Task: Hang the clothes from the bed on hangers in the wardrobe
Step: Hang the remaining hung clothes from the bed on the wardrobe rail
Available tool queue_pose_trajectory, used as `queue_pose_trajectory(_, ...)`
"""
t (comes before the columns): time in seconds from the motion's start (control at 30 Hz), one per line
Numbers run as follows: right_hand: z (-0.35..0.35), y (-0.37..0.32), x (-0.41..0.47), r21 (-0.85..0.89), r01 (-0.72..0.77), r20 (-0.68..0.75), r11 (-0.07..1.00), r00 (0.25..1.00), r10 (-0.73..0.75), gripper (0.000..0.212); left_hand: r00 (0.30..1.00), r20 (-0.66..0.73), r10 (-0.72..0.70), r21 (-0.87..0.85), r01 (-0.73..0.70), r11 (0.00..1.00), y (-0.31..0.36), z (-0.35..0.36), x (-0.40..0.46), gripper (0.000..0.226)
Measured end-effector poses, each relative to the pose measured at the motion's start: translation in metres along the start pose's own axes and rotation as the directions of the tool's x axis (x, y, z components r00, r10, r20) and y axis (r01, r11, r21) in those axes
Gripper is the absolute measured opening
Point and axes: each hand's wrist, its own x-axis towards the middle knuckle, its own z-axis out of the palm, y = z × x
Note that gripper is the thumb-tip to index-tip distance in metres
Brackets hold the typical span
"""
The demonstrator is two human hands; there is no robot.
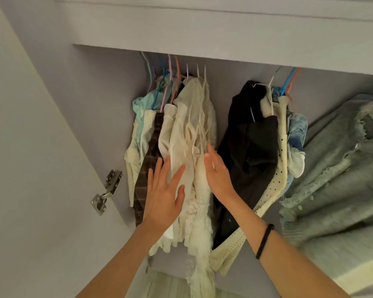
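Head view: left hand [163, 196] and right hand [216, 171], fingers straight and holding nothing, bracket the cream garments [187, 130], likely squeezing them left, widening the gap beside the black garment [249, 136].

A small silver metal door hinge [107, 191] sits screwed to the pale lilac inner wall [91, 117] on the left, its arm reaching onto the open pale door panel [26, 168]. A thin black elastic band [264, 240] circles a wrist at lower right. Overhead, a flat pale lilac shelf board [202, 48] spans the opening from left to right.
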Motion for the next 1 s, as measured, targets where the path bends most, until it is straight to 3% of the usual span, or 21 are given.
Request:
queue_pose_trajectory(0.27,0.012,0.172,-0.126,-0.171,-0.219,0.179,0.961,0.952,0.249,0.047,0.948,0.272,-0.168,0.051,0.16,0.986,0.006,0.084,-0.16,0.047)
queue_pose_trajectory(0.53,0.064,0.382,-0.225,-0.365,-0.503,0.238,0.783,0.763,0.601,0.05,0.684,0.629,-0.37,0.238,0.283,0.929,-0.039,0.199,-0.337,0.047)
queue_pose_trajectory(0.6,0.08,0.437,-0.239,-0.401,-0.556,0.226,0.728,0.71,0.667,0.052,0.598,0.702,-0.385,0.272,0.275,0.922,-0.058,0.235,-0.381,0.047)
queue_pose_trajectory(0.67,0.098,0.494,-0.249,-0.416,-0.599,0.227,0.684,0.66,0.716,0.052,0.522,0.77,-0.367,0.291,0.225,0.93,-0.075,0.274,-0.42,0.064)
queue_pose_trajectory(0.77,0.126,0.578,-0.26,-0.454,-0.627,0.204,0.633,0.619,0.759,0.054,0.401,0.846,-0.352,0.29,0.208,0.934,-0.101,0.332,-0.466,0.06)
queue_pose_trajectory(1.0,0.173,0.73,-0.249,-0.432,-0.657,0.079,0.618,0.656,0.751,0.052,0.473,0.822,-0.318,0.225,0.243,0.943,-0.162,0.501,-0.516,0.058)
